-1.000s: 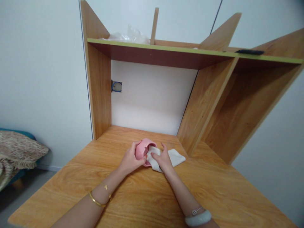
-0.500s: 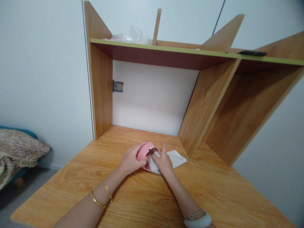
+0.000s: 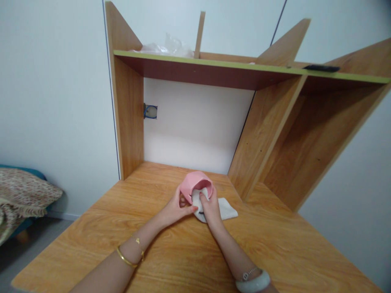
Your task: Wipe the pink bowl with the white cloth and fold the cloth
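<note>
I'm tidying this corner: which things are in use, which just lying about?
In use:
pink container, in the left hand
white cloth, partly inside it, in the right hand

Lying about:
clear plastic, dark flat object, both on the shelf
patterned throw, far left

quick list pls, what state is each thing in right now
Pink container, tipped, mouth toward the person
White cloth, bunched, partly inside the container
Left hand, gripping the container
Right hand, thumb on the cloth
Plastic bag, crumpled
Wall box, uncovered, something blue showing
Patterned throw, draped
</note>
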### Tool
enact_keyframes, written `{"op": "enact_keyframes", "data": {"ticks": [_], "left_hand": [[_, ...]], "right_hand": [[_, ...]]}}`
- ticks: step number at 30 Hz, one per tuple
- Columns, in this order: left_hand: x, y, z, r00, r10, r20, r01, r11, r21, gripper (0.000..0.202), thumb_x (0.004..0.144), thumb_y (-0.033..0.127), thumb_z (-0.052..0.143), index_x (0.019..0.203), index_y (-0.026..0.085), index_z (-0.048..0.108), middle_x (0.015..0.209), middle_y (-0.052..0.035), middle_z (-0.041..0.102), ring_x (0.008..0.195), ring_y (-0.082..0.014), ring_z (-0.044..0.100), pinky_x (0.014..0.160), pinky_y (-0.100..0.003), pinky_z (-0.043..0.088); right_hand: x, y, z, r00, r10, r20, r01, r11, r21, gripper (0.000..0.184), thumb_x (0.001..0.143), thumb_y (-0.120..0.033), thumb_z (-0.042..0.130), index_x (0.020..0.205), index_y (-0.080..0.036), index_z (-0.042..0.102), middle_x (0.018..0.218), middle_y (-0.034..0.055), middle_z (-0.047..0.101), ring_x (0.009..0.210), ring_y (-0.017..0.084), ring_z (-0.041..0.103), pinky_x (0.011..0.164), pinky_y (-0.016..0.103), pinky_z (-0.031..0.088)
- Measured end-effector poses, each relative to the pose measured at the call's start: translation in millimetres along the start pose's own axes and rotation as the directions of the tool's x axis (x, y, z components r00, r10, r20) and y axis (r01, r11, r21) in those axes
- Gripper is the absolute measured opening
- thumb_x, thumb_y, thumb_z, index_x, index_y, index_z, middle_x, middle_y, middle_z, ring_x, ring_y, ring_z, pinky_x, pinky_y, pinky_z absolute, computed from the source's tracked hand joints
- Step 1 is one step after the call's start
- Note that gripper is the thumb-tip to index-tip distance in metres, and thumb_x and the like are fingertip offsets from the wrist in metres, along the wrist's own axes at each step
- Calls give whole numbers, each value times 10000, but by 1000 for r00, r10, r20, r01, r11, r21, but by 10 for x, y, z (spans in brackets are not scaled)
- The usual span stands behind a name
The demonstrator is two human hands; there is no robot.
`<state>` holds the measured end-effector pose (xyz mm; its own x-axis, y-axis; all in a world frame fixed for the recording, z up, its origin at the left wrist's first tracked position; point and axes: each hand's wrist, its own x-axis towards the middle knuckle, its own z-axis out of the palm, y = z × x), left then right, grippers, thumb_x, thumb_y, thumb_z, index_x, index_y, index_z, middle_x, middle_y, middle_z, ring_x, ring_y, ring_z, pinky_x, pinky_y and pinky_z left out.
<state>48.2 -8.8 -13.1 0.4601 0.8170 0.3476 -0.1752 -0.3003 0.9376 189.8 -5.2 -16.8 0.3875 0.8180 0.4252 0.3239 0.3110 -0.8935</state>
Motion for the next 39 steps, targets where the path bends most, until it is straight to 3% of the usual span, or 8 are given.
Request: {"op": "enact_keyframes", "data": {"ticks": [2,4,10,14,18,27,34,39], "left_hand": [[-21,2,31,1000,3,8,-3,1000,2,698,688,445,638,1218,174,273,1118,-116,540,943,-186,581,820,-348,477],[-27,-8,37,998,29,-61,-26,999,44,612,700,416,634,1163,166,323,1096,-103,548,943,-174,572,828,-339,469],[-17,-7,6,980,106,-171,-58,963,263,543,707,370,621,1140,142,386,1061,-100,578,897,-173,583,785,-308,475],[-37,67,-10,963,119,-241,13,875,484,600,671,391,635,1180,166,413,1058,-81,601,914,-192,580,797,-307,460],[-65,153,-33,958,106,-265,95,759,645,651,645,416,630,1217,182,424,1056,-87,616,940,-238,577,811,-348,446],[-96,262,-55,967,113,-228,94,672,734,655,639,417,612,1231,194,444,1098,-84,608,967,-266,573,837,-359,431],[-78,253,-67,967,103,-232,116,632,766,620,671,447,572,1226,202,447,1079,-82,617,930,-261,587,807,-350,440],[-59,234,-60,954,101,-284,155,645,748,579,678,475,571,1187,214,487,994,-69,651,882,-252,603,765,-330,450]], "right_hand": [[4,18,20,1000,-2,20,1,998,55,545,693,-253,473,1211,-127,360,1202,124,501,1100,187,481,961,325,338],[6,41,35,999,3,37,-5,998,65,565,673,-248,497,1207,-131,357,1196,127,503,1091,190,488,952,331,350],[36,106,73,997,51,62,-52,999,14,554,623,-257,564,1146,-164,403,1106,94,570,988,194,556,869,333,420],[79,42,17,992,122,38,-114,981,-159,680,591,-312,619,1198,-138,365,1045,107,603,920,220,591,774,318,456],[107,-99,-111,987,156,-37,-158,903,-399,849,601,-349,630,1303,-64,247,945,155,635,848,280,613,672,316,452],[34,-216,-162,998,41,53,-4,827,-562,810,703,-393,551,1357,-100,172,726,99,654,641,256,623,530,280,386],[43,-160,-141,989,82,127,-1,845,-534,857,684,-417,570,1351,-56,171,902,177,650,826,303,622,637,316,421],[31,-296,-195,981,158,109,-41,729,-683,857,677,-535,540,1353,-125,210,904,163,653,873,314,610,688,364,412]]}}
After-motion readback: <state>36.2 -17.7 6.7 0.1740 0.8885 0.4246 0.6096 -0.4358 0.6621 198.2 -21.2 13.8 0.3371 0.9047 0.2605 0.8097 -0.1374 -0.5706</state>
